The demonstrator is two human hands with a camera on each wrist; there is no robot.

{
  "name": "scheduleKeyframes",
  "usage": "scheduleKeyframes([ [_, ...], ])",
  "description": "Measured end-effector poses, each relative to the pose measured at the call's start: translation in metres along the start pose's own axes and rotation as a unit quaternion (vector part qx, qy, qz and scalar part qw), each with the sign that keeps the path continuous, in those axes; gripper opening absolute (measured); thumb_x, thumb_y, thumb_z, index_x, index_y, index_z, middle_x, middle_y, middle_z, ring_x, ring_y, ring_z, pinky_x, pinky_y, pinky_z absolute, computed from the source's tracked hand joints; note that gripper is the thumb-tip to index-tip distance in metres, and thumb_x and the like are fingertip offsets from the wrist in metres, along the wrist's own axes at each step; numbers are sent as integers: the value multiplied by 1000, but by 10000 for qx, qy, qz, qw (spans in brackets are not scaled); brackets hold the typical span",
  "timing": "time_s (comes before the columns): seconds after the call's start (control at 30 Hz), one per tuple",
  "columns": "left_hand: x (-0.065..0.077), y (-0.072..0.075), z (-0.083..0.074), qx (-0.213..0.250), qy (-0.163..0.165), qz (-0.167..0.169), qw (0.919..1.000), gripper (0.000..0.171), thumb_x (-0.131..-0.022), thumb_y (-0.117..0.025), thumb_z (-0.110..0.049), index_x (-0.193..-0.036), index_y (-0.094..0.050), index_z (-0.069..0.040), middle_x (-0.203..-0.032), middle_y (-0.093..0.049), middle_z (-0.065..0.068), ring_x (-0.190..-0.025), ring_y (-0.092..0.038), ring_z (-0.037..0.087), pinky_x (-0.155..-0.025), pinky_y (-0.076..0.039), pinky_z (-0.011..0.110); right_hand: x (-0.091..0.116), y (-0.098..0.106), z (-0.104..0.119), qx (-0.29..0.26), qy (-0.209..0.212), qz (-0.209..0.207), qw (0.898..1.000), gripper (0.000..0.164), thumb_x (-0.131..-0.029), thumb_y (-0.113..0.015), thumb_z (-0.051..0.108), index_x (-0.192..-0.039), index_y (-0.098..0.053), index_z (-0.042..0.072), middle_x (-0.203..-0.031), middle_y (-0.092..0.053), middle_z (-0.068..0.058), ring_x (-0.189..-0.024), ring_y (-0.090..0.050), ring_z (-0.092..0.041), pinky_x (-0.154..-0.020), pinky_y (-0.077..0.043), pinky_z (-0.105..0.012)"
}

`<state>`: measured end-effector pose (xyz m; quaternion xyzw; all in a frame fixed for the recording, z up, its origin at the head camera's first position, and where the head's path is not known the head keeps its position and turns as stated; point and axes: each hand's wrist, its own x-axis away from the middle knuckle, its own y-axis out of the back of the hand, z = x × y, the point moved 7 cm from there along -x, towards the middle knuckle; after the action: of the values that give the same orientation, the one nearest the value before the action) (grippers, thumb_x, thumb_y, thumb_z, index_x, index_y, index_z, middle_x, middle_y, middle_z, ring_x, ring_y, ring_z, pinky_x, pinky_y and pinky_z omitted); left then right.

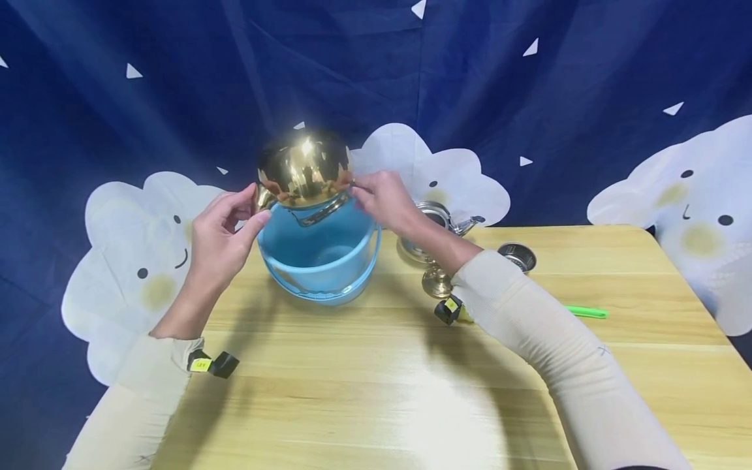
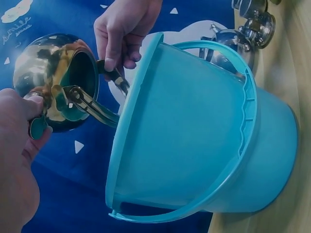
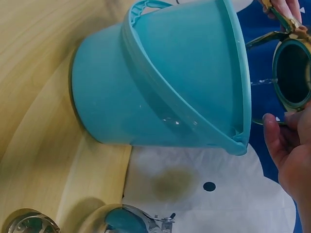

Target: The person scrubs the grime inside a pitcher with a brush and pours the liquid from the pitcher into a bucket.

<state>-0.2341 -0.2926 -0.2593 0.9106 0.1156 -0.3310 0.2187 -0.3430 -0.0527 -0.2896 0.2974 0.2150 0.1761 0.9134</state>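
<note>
A shiny gold teapot (image 1: 305, 171) is tipped mouth-down above a light-blue bucket (image 1: 320, 277). My left hand (image 1: 220, 232) pinches its spout between thumb and fingers. On the opposite side my right hand (image 1: 384, 199) pinches the teapot near the end of its handle (image 2: 99, 109), which hangs down over the bucket's rim. The round opening (image 3: 291, 73) faces the bucket in the right wrist view, and a thin stream of water (image 3: 264, 82) runs from it. How much liquid lies in the bucket cannot be made out.
Right of the bucket stand a silver teapot (image 2: 228, 46), a gold lid (image 1: 437, 282) and a perforated metal strainer (image 1: 518, 256). A green stick-like handle (image 1: 587, 312) lies farther right, partly behind my right sleeve. A blue curtain (image 1: 329, 59) hangs behind the wooden table (image 1: 352, 391).
</note>
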Motion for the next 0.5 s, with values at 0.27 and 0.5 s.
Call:
scheduleKeyframes([
  [0.27,2,2,-8,-316,-358,-33,9989,46,-85,-76,12,-130,-67,7,-102,-64,-19,-88,-64,0,-84,-54,9,1,0,0,-264,-76,22,9996,29,-105,-57,11,-128,-73,12,-113,-79,-13,-83,-76,-23,-49,-43,-19],
  [0.5,5,3,-14,-734,-823,-47,9939,45,-83,-77,12,-127,-67,8,-100,-70,1,-90,-62,-9,-85,-53,7,4,-1,3,-388,27,150,9991,31,-105,-54,9,-129,-72,10,-123,-76,-13,-82,-76,-25,-44,-40,-19],
])
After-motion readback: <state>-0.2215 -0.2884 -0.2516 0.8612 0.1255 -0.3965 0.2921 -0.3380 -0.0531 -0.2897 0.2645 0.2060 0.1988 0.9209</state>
